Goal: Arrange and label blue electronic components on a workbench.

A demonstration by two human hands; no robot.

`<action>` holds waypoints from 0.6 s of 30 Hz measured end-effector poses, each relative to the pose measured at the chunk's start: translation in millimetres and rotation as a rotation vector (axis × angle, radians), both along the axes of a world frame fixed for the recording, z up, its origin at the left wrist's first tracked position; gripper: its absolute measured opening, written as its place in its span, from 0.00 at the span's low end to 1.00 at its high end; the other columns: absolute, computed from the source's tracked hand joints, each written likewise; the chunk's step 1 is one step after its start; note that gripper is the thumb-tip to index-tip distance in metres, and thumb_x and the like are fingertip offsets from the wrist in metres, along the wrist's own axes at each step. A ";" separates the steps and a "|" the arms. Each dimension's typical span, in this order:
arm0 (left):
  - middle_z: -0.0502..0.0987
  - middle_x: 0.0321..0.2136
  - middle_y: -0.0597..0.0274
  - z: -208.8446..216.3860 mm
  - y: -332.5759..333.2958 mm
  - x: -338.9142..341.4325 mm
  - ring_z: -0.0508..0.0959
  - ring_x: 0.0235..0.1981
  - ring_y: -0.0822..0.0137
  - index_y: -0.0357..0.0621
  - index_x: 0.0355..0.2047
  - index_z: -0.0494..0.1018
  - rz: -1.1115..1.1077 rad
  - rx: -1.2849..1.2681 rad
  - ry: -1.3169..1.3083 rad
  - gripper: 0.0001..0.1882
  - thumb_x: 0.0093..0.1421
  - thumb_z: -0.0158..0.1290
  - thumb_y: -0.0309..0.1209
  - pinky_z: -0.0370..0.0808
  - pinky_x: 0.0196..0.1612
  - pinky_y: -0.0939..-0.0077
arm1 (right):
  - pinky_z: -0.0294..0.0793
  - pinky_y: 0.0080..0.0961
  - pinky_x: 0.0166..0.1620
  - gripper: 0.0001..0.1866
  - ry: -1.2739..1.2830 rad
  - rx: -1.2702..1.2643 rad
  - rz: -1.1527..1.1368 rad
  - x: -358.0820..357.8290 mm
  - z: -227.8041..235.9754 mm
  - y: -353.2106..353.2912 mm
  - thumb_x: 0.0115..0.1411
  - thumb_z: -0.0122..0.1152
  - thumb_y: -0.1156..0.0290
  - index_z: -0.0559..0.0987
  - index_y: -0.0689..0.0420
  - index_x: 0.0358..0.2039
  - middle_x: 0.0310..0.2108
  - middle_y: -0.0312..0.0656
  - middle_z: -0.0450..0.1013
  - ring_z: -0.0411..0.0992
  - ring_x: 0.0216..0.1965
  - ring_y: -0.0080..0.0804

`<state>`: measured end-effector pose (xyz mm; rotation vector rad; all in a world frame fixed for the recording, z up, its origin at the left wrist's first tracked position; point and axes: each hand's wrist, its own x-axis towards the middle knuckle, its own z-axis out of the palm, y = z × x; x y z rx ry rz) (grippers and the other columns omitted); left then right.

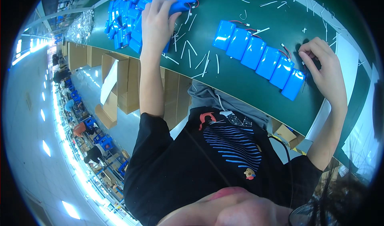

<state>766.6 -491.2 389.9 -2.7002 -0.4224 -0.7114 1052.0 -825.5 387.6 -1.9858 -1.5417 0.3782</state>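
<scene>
Blue packs [253,52] lie between our two hands, six of them in a slanting row that runs from the upper middle of the frame down towards the right. Our right hand [322,62] is just beside the lowest pack, at the right of the frame, its thumb and forefinger brought close together over the end of that pack's thin leads. The fingertips are small and shaded here, so we cannot be sure whether they pinch a lead or only hover by it. Our left hand [158,24] is well apart from the row, over the right side of a heap of similar packs [135,35] in the upper left. Its thumb stands away from the fingers, which reach over the blue surfaces; whether they grip a pack we cannot make out.

Each pack in the row is a flat, rounded oblong in glossy bright blue, with white glare across its face. They sit side by side, each a step lower than its neighbour. Thin red and dark wires [285,52] trail from their upper ends, some tipped with small white connectors [283,45]. Beneath them we see the green tabletop [218,6], strewn with narrow white strips [192,48].
</scene>
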 end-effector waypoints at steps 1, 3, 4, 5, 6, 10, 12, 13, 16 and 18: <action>0.78 0.46 0.63 0.9 -1.6 0.1 0.79 0.35 0.64 0.46 0.46 0.81 0.001 0.000 -0.002 0.13 0.60 0.66 0.26 0.78 0.39 0.76 | 0.76 0.22 0.42 0.04 -0.002 0.000 0.001 0.7 0.5 0.9 0.67 0.64 0.73 0.83 0.60 0.36 0.36 0.39 0.76 0.73 0.35 0.30; 0.78 0.42 0.61 3.5 -11.6 0.6 0.79 0.35 0.62 0.45 0.44 0.79 -0.036 -0.113 -0.084 0.13 0.59 0.66 0.25 0.77 0.38 0.72 | 0.76 0.22 0.42 0.04 0.015 -0.002 0.011 1.8 0.3 2.0 0.67 0.64 0.73 0.82 0.60 0.36 0.36 0.39 0.75 0.73 0.34 0.30; 0.78 0.40 0.60 4.4 -18.0 1.1 0.79 0.36 0.61 0.45 0.43 0.77 -0.056 -0.171 -0.124 0.13 0.59 0.66 0.25 0.77 0.37 0.70 | 0.76 0.22 0.41 0.04 0.025 -0.004 0.014 2.2 -0.4 2.0 0.68 0.64 0.73 0.82 0.60 0.36 0.36 0.39 0.75 0.73 0.34 0.30; 0.78 0.38 0.59 4.8 -24.3 1.2 0.79 0.36 0.59 0.45 0.42 0.76 -0.075 -0.230 -0.163 0.13 0.59 0.66 0.25 0.77 0.36 0.68 | 0.75 0.22 0.41 0.04 0.035 -0.007 0.019 2.4 -1.1 2.0 0.68 0.64 0.73 0.82 0.60 0.36 0.36 0.39 0.75 0.73 0.34 0.30; 0.78 0.38 0.59 5.7 -30.8 1.3 0.79 0.36 0.59 0.45 0.42 0.76 -0.077 -0.233 -0.162 0.13 0.59 0.66 0.25 0.77 0.36 0.68 | 0.75 0.22 0.41 0.04 0.037 -0.010 0.016 2.0 -0.9 1.2 0.68 0.64 0.73 0.82 0.60 0.36 0.36 0.39 0.75 0.73 0.34 0.30; 0.79 0.33 0.58 8.5 -62.0 2.0 0.78 0.29 0.61 0.45 0.41 0.71 -0.039 -0.589 -0.294 0.14 0.62 0.66 0.30 0.77 0.33 0.74 | 0.75 0.22 0.41 0.04 0.061 -0.035 -0.012 1.9 2.0 -0.1 0.68 0.64 0.73 0.82 0.60 0.36 0.36 0.39 0.75 0.73 0.35 0.30; 0.77 0.27 0.58 12.1 -74.5 12.8 0.76 0.21 0.59 0.43 0.41 0.70 0.123 -0.633 -0.086 0.17 0.61 0.68 0.34 0.75 0.27 0.70 | 0.74 0.23 0.42 0.05 0.072 -0.055 -0.008 1.6 2.9 1.3 0.68 0.63 0.73 0.81 0.61 0.36 0.36 0.39 0.75 0.72 0.35 0.31; 0.77 0.27 0.58 7.7 -78.0 17.2 0.76 0.21 0.59 0.43 0.41 0.70 0.132 -0.628 -0.089 0.17 0.61 0.68 0.34 0.75 0.27 0.70 | 0.73 0.23 0.42 0.05 0.086 -0.071 -0.005 1.5 3.6 1.9 0.68 0.63 0.73 0.81 0.61 0.36 0.37 0.40 0.75 0.72 0.36 0.32; 0.76 0.26 0.60 -0.2 -80.4 25.5 0.76 0.21 0.62 0.43 0.39 0.71 0.082 -0.694 -0.063 0.15 0.64 0.66 0.36 0.73 0.25 0.70 | 0.72 0.24 0.44 0.05 0.112 -0.107 -0.008 1.3 4.3 2.7 0.68 0.62 0.74 0.80 0.62 0.37 0.39 0.41 0.74 0.71 0.38 0.33; 0.76 0.25 0.61 5.1 -83.9 26.3 0.76 0.22 0.65 0.44 0.40 0.73 0.143 -0.688 0.013 0.14 0.64 0.66 0.35 0.73 0.25 0.74 | 0.73 0.23 0.42 0.05 0.073 -0.058 0.000 1.5 2.0 2.6 0.68 0.63 0.73 0.81 0.61 0.36 0.37 0.40 0.75 0.72 0.36 0.32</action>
